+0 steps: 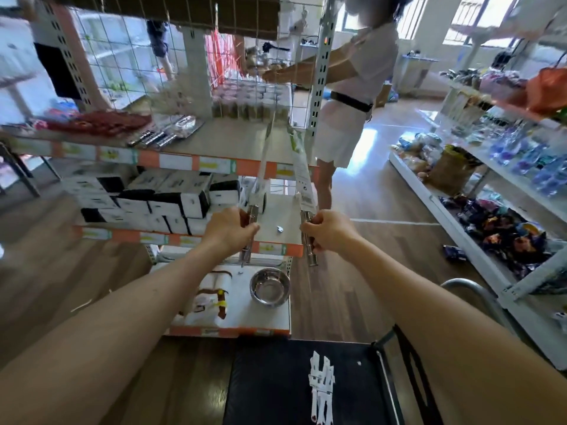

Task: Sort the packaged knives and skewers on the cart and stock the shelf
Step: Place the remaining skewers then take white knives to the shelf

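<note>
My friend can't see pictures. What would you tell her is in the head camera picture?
The left hand and the right hand each grip a long packaged knife by its metal handle, upright, in front of a store shelf. More white packets lie on the black cart below, and a person in white stands beyond the shelf.

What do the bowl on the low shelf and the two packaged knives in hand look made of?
Bowl: likely stainless steel, polished; its inside mirrors light. The left packaged knife, gripped by the left hand, and right packaged knife, in the right hand: handles seem bright metal, by silvery glints; backing looks like printed card, blur leaving that open.
</note>
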The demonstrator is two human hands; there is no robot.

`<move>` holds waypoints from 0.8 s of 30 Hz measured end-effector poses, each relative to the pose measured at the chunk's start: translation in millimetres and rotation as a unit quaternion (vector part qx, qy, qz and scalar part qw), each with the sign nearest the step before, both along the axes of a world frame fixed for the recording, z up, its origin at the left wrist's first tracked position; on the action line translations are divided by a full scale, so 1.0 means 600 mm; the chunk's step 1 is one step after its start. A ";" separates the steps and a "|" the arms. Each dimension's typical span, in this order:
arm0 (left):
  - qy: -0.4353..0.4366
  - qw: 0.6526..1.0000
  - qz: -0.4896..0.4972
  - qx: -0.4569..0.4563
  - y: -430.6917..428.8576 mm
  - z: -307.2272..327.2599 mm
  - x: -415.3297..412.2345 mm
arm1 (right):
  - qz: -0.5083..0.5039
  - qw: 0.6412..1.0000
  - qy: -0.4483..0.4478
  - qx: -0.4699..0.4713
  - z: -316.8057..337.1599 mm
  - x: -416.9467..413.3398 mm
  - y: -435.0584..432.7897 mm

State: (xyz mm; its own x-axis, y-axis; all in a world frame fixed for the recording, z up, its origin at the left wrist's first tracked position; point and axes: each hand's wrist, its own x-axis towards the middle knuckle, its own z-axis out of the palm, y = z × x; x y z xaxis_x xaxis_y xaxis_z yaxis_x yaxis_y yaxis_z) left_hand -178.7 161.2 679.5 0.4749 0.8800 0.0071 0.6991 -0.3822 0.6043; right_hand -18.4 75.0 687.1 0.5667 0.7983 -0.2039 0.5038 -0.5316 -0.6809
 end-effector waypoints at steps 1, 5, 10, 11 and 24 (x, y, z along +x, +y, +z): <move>0.006 1.000 0.005 0.008 0.008 0.005 -0.004 | 0.007 1.000 -0.004 0.003 0.006 -0.004 0.013; 0.025 0.999 0.034 0.020 0.062 0.013 -0.015 | 0.023 1.000 -0.008 0.020 0.025 -0.019 0.077; 0.037 0.999 0.035 0.003 0.174 0.014 -0.027 | 0.022 0.999 -0.022 0.025 0.018 -0.037 0.187; 0.041 0.999 0.033 0.006 0.203 0.014 -0.028 | 0.018 0.999 -0.023 0.025 0.017 -0.039 0.212; 0.114 0.990 -0.055 0.064 0.527 0.052 -0.021 | -0.107 0.992 0.005 0.068 0.043 -0.056 0.502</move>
State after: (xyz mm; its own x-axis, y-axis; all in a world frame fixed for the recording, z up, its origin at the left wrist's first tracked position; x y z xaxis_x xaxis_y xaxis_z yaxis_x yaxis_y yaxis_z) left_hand -191.1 477.3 710.8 0.5699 0.8217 -0.0023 0.7616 -0.5271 0.3770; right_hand -52.2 376.1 712.7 0.7251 0.6799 -0.1095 0.3811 -0.5286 -0.7585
